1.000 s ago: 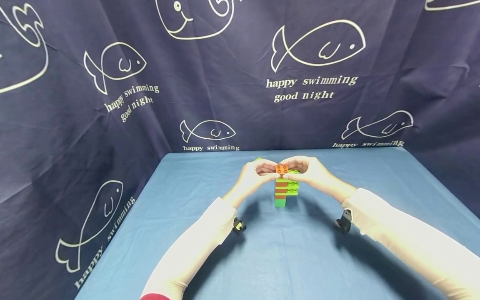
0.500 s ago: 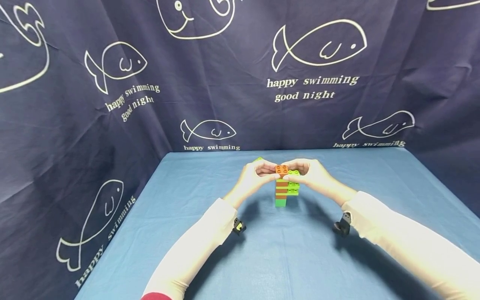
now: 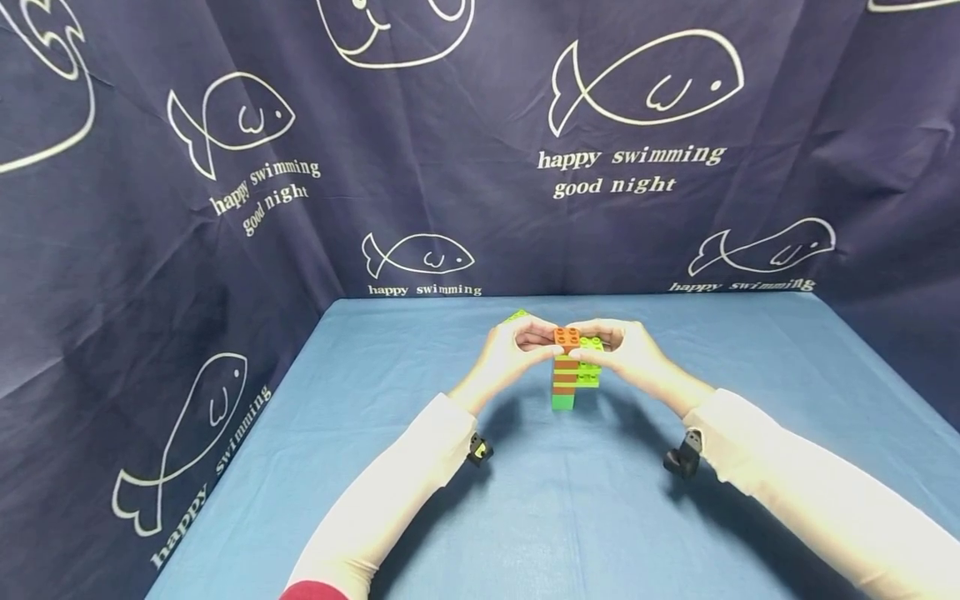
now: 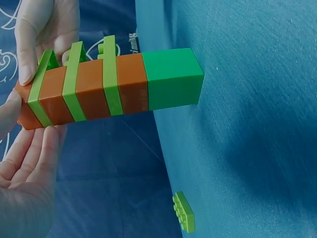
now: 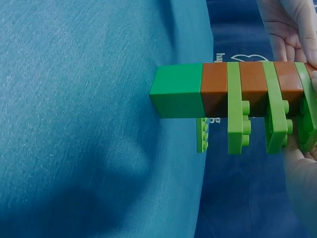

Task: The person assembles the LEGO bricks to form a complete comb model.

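A tower of toy building bricks (image 3: 564, 377) stands upright on the blue cloth. Its base is a green brick (image 4: 173, 79); above it orange-brown bricks (image 5: 253, 82) alternate with three lime-green plates (image 4: 113, 74), which jut out to the right with studs showing. At the top, an orange brick (image 3: 567, 337) is pinched from both sides. My left hand (image 3: 513, 350) grips its left side, thumb in front and fingers behind. From the right, my right hand (image 3: 628, 354) holds it the same way, arched over the jutting plates.
One loose lime-green plate (image 4: 184, 212) lies on the cloth behind the left hand, partly hidden in the head view. The blue table (image 3: 420, 333) ends at a dark curtain (image 3: 480, 167) with white fish drawings. A small camera (image 3: 682, 457) hangs under the right wrist.
The right hand's fingers have lowered slightly around the top brick. The left hand and tower stay in place, while the head view has shifted a little.
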Tool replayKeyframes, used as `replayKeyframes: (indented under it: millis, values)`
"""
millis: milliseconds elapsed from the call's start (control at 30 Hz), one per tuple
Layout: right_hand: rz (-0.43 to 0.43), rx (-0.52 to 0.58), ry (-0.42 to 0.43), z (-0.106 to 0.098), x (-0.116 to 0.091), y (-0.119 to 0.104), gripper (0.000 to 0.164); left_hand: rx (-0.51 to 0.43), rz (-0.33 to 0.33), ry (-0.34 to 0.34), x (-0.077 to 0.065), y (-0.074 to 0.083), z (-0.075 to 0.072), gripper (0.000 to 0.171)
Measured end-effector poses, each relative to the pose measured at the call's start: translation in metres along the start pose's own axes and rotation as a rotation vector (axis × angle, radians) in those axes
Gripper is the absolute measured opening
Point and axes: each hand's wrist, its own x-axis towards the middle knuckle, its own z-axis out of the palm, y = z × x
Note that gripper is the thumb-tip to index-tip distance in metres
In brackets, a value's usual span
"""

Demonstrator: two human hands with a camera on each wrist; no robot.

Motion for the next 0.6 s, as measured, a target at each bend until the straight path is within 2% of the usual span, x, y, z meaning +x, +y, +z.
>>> replayKeyframes:
  millis: [333, 500, 600]
  values:
    - [0.024, 0.103, 0.002, 0.0028, -0.0053, -0.0016, 0.046, 0.075, 0.009, -0.003, -0.0011, 0.0011, 0.0025, 0.028]
    - [0.024, 0.107, -0.016, 0.0030, -0.0043, -0.0027, 0.046, 0.100, 0.001, 0.008, -0.0006, 0.0017, 0.0031, 0.027]
    - [0.007, 0.097, -0.022, 0.0025, -0.0044, -0.0021, 0.044, 0.084, -0.005, 0.004, -0.0002, 0.0008, 0.0040, 0.028]
